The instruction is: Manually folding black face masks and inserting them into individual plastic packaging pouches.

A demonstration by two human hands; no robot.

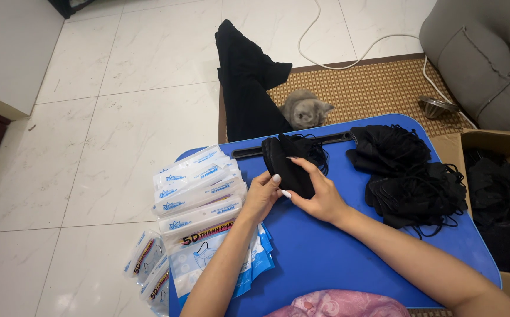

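One stack of black face masks (287,164) mid-frame, left hand (262,196) & right hand (319,194) fingers curled, clamped on it, 1 loose mask pile (410,179) right, 1 grey kitten (305,109) top centre.

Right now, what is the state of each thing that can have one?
Small stack of black face masks: held by both hands above the blue table.
Left hand: gripping the stack.
Right hand: gripping the stack.
Loose black mask pile: heaped, unpacked.
Clear plastic mask packets: stacked, fanned.
Brown cardboard box: open.

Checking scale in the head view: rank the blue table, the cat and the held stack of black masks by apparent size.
1. Blue table
2. Held masks, in left hand and right hand
3. Cat, though it lies farther away, so unsure.
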